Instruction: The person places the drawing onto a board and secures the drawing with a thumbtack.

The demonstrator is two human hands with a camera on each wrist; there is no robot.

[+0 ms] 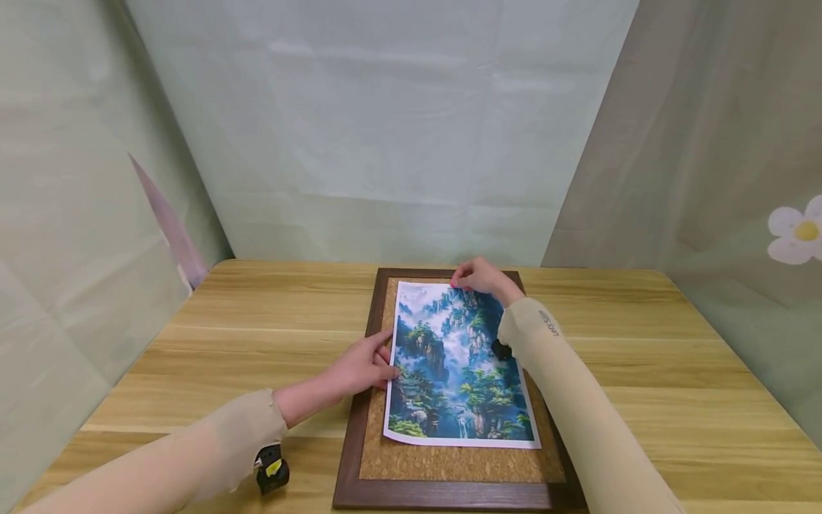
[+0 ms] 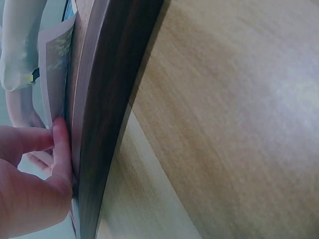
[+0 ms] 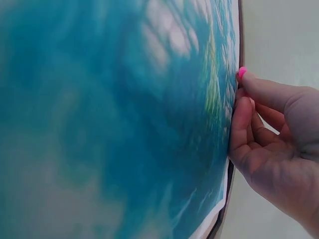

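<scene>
A dark wooden-framed cork board [image 1: 349, 457] lies flat on the table, with a landscape print [image 1: 449, 357] of green cliffs and mist on its cork. My left hand [image 1: 366, 368] rests with straight fingers on the print's left edge. In the left wrist view a finger [image 2: 60, 149] presses beside the frame [image 2: 107, 99]. My right hand [image 1: 478, 278] is at the print's top edge, fingers curled, pinching a small pink pin [image 1: 454, 285]. The right wrist view shows that pin [image 3: 242, 72] at the fingertips against the print [image 3: 109, 119].
The light wooden table [image 1: 642, 357] extends bare on both sides of the board. Pale green fabric [image 1: 385, 143] hangs behind and to the sides, with a white flower [image 1: 796, 232] printed on the right. A black and yellow device [image 1: 272, 467] sits at my left wrist.
</scene>
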